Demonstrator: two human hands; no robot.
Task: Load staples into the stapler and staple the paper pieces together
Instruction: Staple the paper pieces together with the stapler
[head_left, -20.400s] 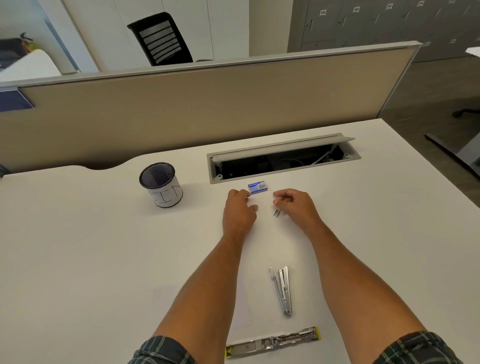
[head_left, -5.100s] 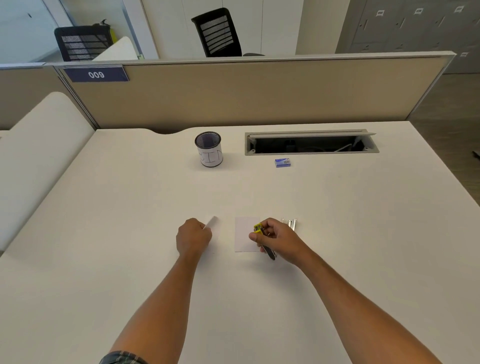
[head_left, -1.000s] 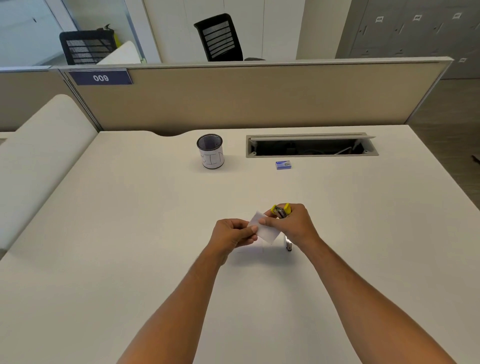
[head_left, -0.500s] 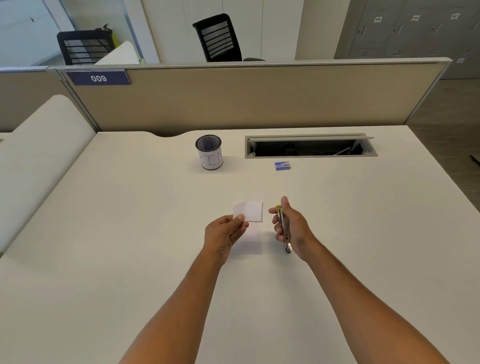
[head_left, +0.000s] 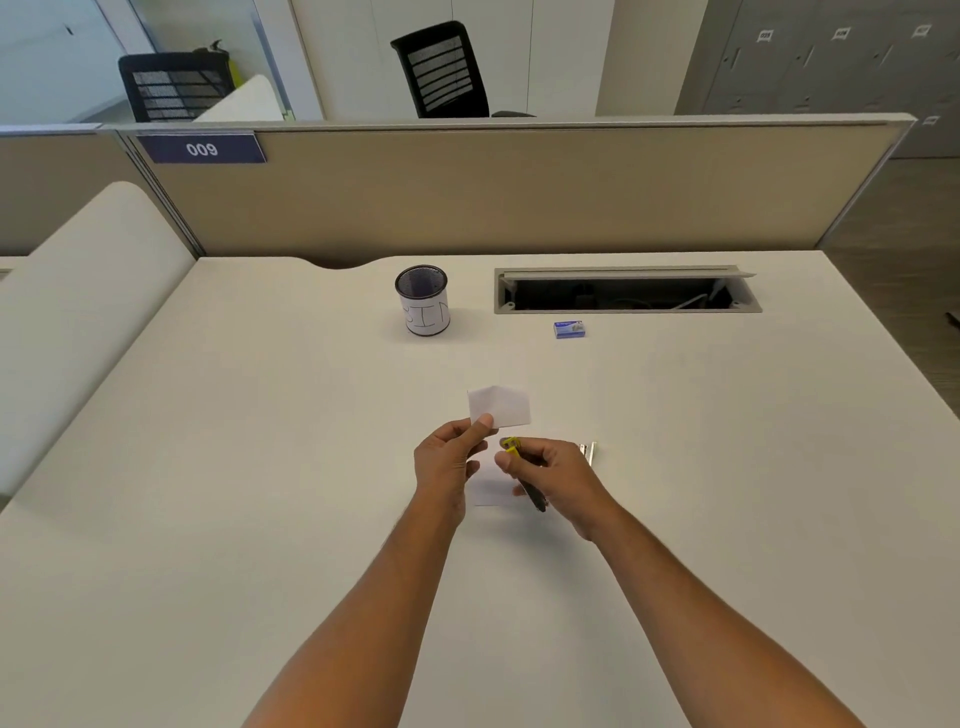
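Observation:
My left hand (head_left: 448, 464) pinches the lower left corner of the small white paper pieces (head_left: 503, 406), held up above the desk. Another white paper piece (head_left: 488, 488) lies flat on the desk under my hands. My right hand (head_left: 558, 477) grips the metal stapler (head_left: 521, 467), whose yellow tip points toward the held paper; its dark rear end sticks out below my fingers. A metal piece (head_left: 589, 450) lies on the desk just behind my right hand. A small blue staple box (head_left: 570, 329) sits farther back.
A black mesh pen cup (head_left: 422, 301) with a white label stands at the back of the white desk (head_left: 208, 467). An open cable tray (head_left: 626, 291) is set into the desk behind the staple box. A beige partition (head_left: 493, 187) closes the far edge.
My left hand has raised the paper slightly and it now bends at the top. My right hand has turned the stapler so its yellow tip points left, closer to the paper.

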